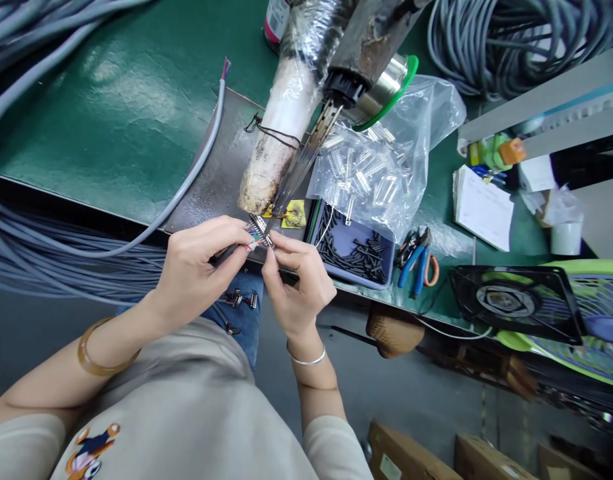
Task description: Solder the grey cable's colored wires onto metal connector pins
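Note:
At the bench's front edge my left hand (201,267) is closed on the end of a cable with thin coloured wires (253,245). My right hand (302,277) pinches a small metal connector (261,230) against those wires. Right above the fingertips are the dark tip of a soldering iron (306,160) and the scorched end of a white, plastic-wrapped tube (276,140). A yellow sponge (293,214) lies just behind my right fingers. The exact contact between wires and connector is too small to tell.
A blue tray (353,243) of black parts, a plastic bag (416,133) of metal connectors, a solder spool (386,90), pliers (419,267), a notepad (483,207) and a black fan (516,300) sit rightward. Grey cables (61,247) run along the left.

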A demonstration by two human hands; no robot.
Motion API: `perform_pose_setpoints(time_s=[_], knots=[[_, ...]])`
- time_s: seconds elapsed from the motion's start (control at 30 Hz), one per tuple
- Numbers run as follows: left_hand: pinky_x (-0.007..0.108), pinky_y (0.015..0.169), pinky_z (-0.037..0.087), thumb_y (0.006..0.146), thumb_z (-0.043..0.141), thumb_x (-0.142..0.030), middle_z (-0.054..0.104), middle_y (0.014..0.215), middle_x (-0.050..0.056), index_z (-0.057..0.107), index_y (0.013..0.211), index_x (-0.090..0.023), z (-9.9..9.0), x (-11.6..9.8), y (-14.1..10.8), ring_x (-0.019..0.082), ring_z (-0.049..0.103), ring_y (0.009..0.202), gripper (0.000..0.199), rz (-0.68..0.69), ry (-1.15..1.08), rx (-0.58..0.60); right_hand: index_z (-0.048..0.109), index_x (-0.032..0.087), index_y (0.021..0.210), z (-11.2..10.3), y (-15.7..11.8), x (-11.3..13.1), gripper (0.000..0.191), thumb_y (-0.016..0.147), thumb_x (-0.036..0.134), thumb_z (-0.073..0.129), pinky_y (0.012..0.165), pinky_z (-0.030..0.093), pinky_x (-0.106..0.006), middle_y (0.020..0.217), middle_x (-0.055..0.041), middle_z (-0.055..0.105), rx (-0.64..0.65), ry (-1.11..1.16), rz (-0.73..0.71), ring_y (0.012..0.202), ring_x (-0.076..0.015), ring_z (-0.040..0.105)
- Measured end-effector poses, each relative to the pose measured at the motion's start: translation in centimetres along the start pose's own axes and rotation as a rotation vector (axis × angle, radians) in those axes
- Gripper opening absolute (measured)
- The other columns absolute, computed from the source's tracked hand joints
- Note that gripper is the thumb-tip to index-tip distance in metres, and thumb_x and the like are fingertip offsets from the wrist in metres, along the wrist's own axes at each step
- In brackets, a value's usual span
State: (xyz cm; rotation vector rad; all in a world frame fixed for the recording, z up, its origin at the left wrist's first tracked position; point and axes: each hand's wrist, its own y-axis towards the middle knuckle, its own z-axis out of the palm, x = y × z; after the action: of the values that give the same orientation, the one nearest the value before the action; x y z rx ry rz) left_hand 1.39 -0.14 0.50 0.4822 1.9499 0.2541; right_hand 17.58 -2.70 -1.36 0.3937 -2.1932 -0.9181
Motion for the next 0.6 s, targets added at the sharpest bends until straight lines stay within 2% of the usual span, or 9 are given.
perform_pose_setpoints(time_s=[0.27, 0.43, 0.6], knots=[[0.02, 0.069, 0.053, 0.09, 0.059, -0.005, 0.075, 0.089, 0.005, 0.069, 0.088, -0.015, 0.21, 0.01, 0.39, 0.013, 0.07, 0.082, 0.014, 0.065, 0.069, -0.011, 0.058, 0.02, 0.088, 0.36, 0.2, -0.37, 0.018, 0.087, 0.005, 0.068, 0.078, 0.063, -0.025, 0.103, -0.0082, 0.078, -0.013, -0.002, -0.032, 0.091, -0.0138, 0.075], [0.022, 0.079, 0.055, 0.091, 0.06, -0.004, 0.074, 0.088, 0.004, 0.067, 0.087, -0.015, -0.06, -0.33, 0.55, 0.013, 0.07, 0.084, 0.013, 0.116, 0.081, -0.023, 0.062, 0.021, 0.091, 0.16, 0.45, -0.13, 0.016, 0.088, 0.007, 0.07, 0.081, 0.064, -0.027, 0.106, -0.0066, 0.078, -0.016, -0.025, -0.036, 0.092, -0.015, 0.076], [0.019, 0.074, 0.053, 0.09, 0.062, -0.004, 0.074, 0.087, 0.003, 0.067, 0.087, -0.014, -0.26, -0.17, 0.46, 0.011, 0.069, 0.081, 0.011, 0.094, 0.068, 0.012, 0.059, 0.02, 0.088, 0.08, 0.25, -0.06, 0.016, 0.087, 0.008, 0.07, 0.078, 0.063, -0.023, 0.107, -0.0081, 0.078, 0.008, -0.086, -0.088, 0.09, -0.0144, 0.076]])
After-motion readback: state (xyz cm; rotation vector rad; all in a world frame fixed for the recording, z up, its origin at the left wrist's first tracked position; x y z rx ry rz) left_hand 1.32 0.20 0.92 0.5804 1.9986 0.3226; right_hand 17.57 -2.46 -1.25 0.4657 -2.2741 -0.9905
